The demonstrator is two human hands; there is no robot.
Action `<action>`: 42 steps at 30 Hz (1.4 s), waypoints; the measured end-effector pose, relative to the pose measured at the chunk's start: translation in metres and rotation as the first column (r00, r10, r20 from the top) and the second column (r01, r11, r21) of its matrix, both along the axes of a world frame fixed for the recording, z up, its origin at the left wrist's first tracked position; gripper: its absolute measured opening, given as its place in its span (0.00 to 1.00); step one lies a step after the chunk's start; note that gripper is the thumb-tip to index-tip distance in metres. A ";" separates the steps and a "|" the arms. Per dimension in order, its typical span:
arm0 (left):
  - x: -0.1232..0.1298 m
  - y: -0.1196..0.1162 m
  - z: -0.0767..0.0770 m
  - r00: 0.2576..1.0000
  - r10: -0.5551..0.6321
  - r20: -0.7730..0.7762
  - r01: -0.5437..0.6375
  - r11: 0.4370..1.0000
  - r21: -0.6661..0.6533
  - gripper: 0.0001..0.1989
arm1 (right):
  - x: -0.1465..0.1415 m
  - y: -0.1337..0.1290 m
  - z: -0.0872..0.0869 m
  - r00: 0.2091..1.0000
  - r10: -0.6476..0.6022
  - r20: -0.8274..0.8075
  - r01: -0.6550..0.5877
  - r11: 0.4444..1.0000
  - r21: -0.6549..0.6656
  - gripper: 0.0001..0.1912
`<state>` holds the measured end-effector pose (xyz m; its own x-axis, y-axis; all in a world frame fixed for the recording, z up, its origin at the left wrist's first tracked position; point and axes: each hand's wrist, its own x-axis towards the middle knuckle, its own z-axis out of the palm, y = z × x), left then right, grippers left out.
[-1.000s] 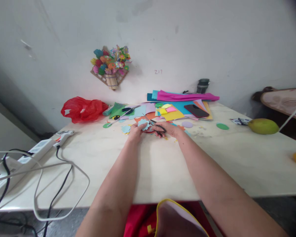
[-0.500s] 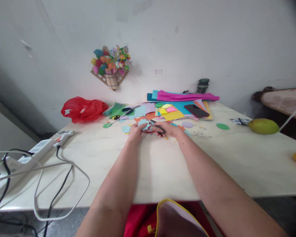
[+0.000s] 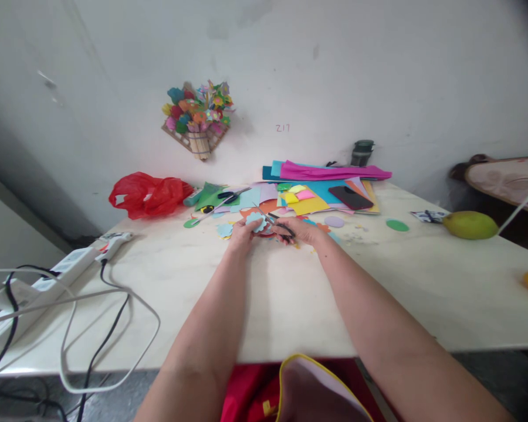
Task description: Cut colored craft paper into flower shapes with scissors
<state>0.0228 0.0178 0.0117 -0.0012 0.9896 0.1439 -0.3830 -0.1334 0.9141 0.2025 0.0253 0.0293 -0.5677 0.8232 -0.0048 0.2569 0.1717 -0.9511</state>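
Between thumb and fingers, my left hand (image 3: 243, 232) pinches a light blue scalloped flower cutout (image 3: 256, 221). My right hand (image 3: 303, 230) is wrapped round the black handles of a pair of scissors (image 3: 286, 231). The scissor blades point up and left, close to the cutout's right edge; whether they touch it I cannot tell. More cut shapes lie around both hands: a light blue cutout (image 3: 224, 230) on the left, orange pieces (image 3: 322, 228) on the right and a lilac oval (image 3: 334, 221) further right.
Behind my hands are coloured sheets (image 3: 317, 202), a phone (image 3: 351, 197) and a second pair of scissors (image 3: 231, 194). A red plastic bag (image 3: 149, 194) sits back left, a power strip (image 3: 66, 271) with loose cables at left. A green mango (image 3: 470, 225) lies at right.
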 end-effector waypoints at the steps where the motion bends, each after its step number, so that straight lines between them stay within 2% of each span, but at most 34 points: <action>1: 0.000 0.000 0.000 1.000 0.002 0.003 -0.002 1.000 -0.001 0.13 | 0.000 -0.001 0.001 1.000 -0.006 -0.001 0.006 1.000 -0.006 0.18; 12: 0.000 0.000 0.001 1.000 0.016 0.027 -0.015 1.000 -0.026 0.14 | -0.002 0.001 0.000 0.999 -0.046 -0.019 0.045 0.998 -0.049 0.11; 18: -0.003 0.001 0.000 0.999 -0.031 0.025 0.032 0.999 -0.037 0.16 | 0.002 0.004 -0.003 0.997 -0.048 -0.059 0.047 0.999 -0.012 0.17; 22: -0.002 0.000 0.000 0.993 -0.112 -0.021 0.112 0.993 -0.035 0.16 | 0.006 0.007 -0.004 0.981 -0.133 -0.143 0.141 0.989 0.045 0.16; 27: -0.001 -0.001 -0.003 0.964 -0.250 -0.092 0.248 0.968 -0.040 0.17 | 0.005 0.007 0.002 0.915 -0.255 -0.312 0.275 0.961 0.022 0.20; 31: 0.000 -0.001 -0.006 0.945 -0.298 -0.132 0.295 0.954 -0.045 0.17 | 0.001 0.008 0.003 0.882 -0.264 -0.391 0.293 0.956 0.016 0.22; 38: 0.000 0.001 -0.008 0.933 -0.316 -0.171 0.305 0.948 -0.087 0.17 | -0.004 0.019 -0.008 0.883 -0.230 -0.409 0.271 0.962 0.044 0.18; 42: 0.001 0.002 -0.008 0.961 -0.248 -0.125 0.239 0.967 -0.084 0.17 | -0.006 0.017 -0.006 0.872 -0.252 -0.419 0.295 0.955 0.040 0.17</action>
